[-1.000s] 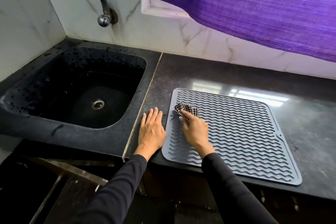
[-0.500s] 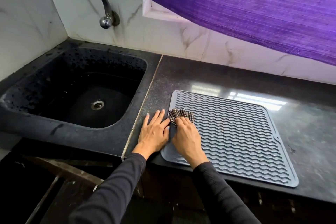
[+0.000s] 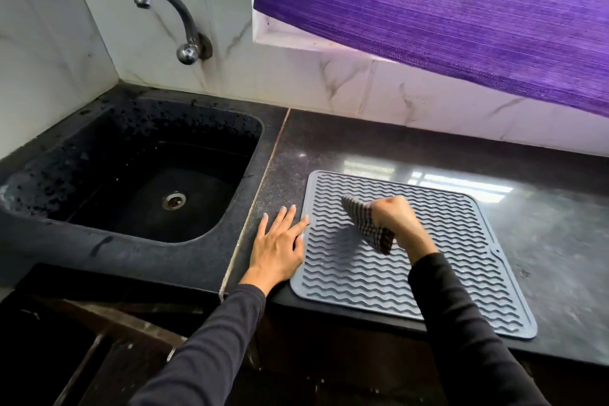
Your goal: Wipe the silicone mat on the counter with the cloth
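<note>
A grey silicone mat [image 3: 461, 260] with wavy ridges lies flat on the dark stone counter [image 3: 560, 234], its front edge near the counter's lip. My right hand [image 3: 395, 217] is over the mat's left-centre, fist closed on a dark checked cloth [image 3: 369, 224] that hangs down and left from the fist and is blurred by motion. My left hand [image 3: 280, 247] lies flat with fingers spread on the counter, its fingertips resting on the mat's left edge.
A black sink [image 3: 148, 181] with a metal drain sits to the left, with a chrome tap [image 3: 174, 20] on the tiled wall above it. A purple curtain [image 3: 445, 10] hangs over the back wall. The counter's front edge drops to a dark floor area below.
My right hand has lifted with the cloth and moved right, from the mat's left edge toward its centre. The left hand has shifted slightly so its fingers touch the mat's edge.
</note>
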The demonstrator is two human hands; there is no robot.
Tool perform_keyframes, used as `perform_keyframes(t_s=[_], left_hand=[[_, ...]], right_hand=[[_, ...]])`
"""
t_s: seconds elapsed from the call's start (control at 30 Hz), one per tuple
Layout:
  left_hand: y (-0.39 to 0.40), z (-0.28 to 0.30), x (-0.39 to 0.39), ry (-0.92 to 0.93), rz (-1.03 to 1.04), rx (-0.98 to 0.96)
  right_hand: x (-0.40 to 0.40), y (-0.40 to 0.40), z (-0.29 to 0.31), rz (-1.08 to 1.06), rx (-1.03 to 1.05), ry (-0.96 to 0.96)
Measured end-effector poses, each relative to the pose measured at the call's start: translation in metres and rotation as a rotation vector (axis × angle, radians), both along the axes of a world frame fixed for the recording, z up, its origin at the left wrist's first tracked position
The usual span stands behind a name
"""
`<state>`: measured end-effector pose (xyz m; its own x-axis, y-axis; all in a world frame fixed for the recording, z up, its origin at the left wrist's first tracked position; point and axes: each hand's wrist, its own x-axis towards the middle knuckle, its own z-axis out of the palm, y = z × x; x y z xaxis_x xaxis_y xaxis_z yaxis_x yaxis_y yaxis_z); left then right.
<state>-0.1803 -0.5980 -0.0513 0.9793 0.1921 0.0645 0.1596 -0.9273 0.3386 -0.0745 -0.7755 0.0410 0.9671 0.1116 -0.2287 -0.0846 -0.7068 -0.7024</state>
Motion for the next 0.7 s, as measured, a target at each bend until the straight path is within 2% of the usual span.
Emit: perform_keyframes(t_s=[0.07,0.1,0.17,0.27,0.33,0.4,0.5,0.63,0.7], left_hand=[[0.001,-0.001,0.000,-0.014,0.002,-0.018],[0.001,-0.001,0.001,-0.014,0.005,-0.020],[0.001,-0.002,0.002,-0.015,0.010,-0.012],[0.001,-0.002,0.002,-0.008,0.023,0.018],[0.002,-0.002,0.003,-0.020,0.022,0.016],[0.003,-0.003,0.002,-0.030,0.022,-0.004],[0.004,-0.003,0.002,-0.024,0.016,-0.015],[0.004,-0.002,0.002,-0.017,0.000,-0.039],[0.003,-0.001,0.004,-0.009,0.002,-0.058]], right_hand=[[0.004,0.003,0.004,-0.166,0.182,-0.083],[-0.001,0.012,0.001,-0.166,0.172,-0.176],[-0.016,0.032,-0.015,-0.023,0.050,-0.345],[-0.039,0.050,-0.050,0.401,-0.333,-0.530],[-0.041,0.046,-0.065,0.450,-0.450,-0.634],[-0.038,0.037,-0.063,0.398,-0.446,-0.674],[-0.030,0.016,-0.050,0.349,-0.455,-0.632],[-0.015,-0.006,-0.036,0.170,-0.499,-0.378],[0.004,-0.016,-0.023,-0.002,-0.302,-0.169]])
